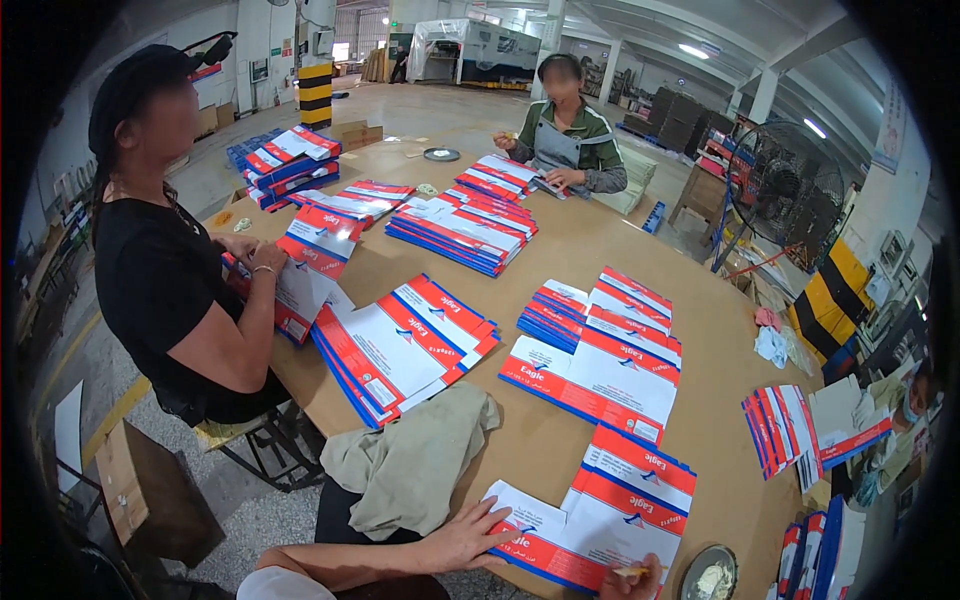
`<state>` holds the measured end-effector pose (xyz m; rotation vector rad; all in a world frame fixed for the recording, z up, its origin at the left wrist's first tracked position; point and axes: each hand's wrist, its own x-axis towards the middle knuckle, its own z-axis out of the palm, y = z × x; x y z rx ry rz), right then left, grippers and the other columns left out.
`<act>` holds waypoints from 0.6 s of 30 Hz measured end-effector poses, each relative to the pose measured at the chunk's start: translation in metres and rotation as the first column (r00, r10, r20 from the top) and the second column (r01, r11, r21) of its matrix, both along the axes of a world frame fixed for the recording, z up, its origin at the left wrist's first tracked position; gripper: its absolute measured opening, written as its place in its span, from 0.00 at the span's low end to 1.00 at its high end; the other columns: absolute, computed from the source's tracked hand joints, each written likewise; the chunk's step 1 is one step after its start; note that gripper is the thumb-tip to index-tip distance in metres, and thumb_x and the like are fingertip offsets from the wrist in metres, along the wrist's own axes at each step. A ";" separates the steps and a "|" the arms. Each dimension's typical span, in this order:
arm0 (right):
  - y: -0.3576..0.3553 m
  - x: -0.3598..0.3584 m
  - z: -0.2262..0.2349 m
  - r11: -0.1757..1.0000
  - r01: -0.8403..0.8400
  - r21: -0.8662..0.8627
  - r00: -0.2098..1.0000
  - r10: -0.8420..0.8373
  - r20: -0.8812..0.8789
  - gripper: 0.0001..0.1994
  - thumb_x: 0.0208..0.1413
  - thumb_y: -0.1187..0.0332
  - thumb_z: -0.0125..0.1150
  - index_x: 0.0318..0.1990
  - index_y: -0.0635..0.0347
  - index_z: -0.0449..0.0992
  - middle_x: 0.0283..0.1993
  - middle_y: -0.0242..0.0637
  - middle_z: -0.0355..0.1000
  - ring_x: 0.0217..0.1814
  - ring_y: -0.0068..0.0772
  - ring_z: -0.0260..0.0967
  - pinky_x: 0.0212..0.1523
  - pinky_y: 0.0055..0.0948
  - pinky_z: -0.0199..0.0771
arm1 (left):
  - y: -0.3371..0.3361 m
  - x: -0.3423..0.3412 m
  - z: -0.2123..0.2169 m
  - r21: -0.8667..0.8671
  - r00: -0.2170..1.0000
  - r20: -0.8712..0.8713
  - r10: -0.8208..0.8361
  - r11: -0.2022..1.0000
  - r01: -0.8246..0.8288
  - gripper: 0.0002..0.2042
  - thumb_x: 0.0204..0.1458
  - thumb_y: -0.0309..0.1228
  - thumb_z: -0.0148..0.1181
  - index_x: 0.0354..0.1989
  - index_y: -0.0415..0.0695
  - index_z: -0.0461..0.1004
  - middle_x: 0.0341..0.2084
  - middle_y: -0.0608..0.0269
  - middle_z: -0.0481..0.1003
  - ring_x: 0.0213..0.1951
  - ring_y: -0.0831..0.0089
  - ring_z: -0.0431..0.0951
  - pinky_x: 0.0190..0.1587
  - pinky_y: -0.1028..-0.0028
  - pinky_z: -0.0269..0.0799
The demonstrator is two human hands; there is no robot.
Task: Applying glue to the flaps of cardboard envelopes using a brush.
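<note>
My left hand (466, 536) is open, its fingers spread on the corner of a flat red, white and blue printed carton sheet (625, 512) at the table's near edge. At the lower edge of the picture, my right hand (634, 584) is closed around a small yellowish piece (630, 571), whose exact kind I cannot make out. It is over the near end of the same sheet. To its right stands a round dark dish (688, 573) holding white paste (714, 579).
Stacks of flat cartons (610, 375) lie ahead, with another stack (405, 345) to the left. A grey-green cloth (415, 465) lies beside my left forearm. A person (200, 270) at the left handles a carton; another (570, 140) sits across the brown table (480, 340); a third works at the right.
</note>
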<state>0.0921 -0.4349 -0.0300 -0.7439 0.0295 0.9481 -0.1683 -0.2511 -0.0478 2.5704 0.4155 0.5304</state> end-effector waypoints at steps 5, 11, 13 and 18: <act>-0.087 0.064 -0.060 0.835 0.485 -0.258 0.703 -0.197 0.684 0.11 0.50 0.75 0.57 0.42 0.64 0.68 0.34 0.38 0.67 0.32 0.27 0.64 0.36 0.30 0.71 | -0.008 -0.004 0.010 -0.085 0.994 0.017 0.104 0.991 -0.102 0.25 0.48 0.47 0.57 0.54 0.54 0.66 0.57 0.41 0.54 0.58 0.36 0.52 0.57 0.47 0.53; -0.079 0.078 -0.023 0.748 0.633 -0.200 0.473 -0.169 0.864 0.11 0.51 0.77 0.54 0.43 0.66 0.67 0.34 0.40 0.66 0.34 0.31 0.63 0.38 0.26 0.68 | -0.005 -0.009 0.020 -0.082 0.984 -0.037 0.175 0.981 -0.177 0.24 0.47 0.47 0.59 0.54 0.57 0.67 0.56 0.39 0.54 0.56 0.31 0.51 0.57 0.45 0.53; -0.073 0.073 -0.004 0.694 0.625 -0.358 0.468 0.034 0.883 0.05 0.53 0.76 0.50 0.37 0.65 0.68 0.28 0.35 0.65 0.33 0.32 0.63 0.38 0.25 0.67 | -0.005 -0.008 0.017 -0.112 0.983 -0.014 0.184 0.976 -0.184 0.25 0.47 0.47 0.59 0.54 0.57 0.67 0.56 0.40 0.54 0.57 0.31 0.50 0.57 0.45 0.53; -0.075 0.084 -0.031 0.863 0.446 -0.235 0.725 -0.195 0.661 0.06 0.56 0.68 0.51 0.31 0.60 0.69 0.26 0.33 0.67 0.30 0.28 0.65 0.39 0.28 0.70 | -0.007 -0.008 0.011 -0.136 0.988 -0.027 0.155 0.978 -0.157 0.25 0.46 0.47 0.59 0.54 0.57 0.66 0.58 0.41 0.53 0.57 0.32 0.49 0.58 0.45 0.52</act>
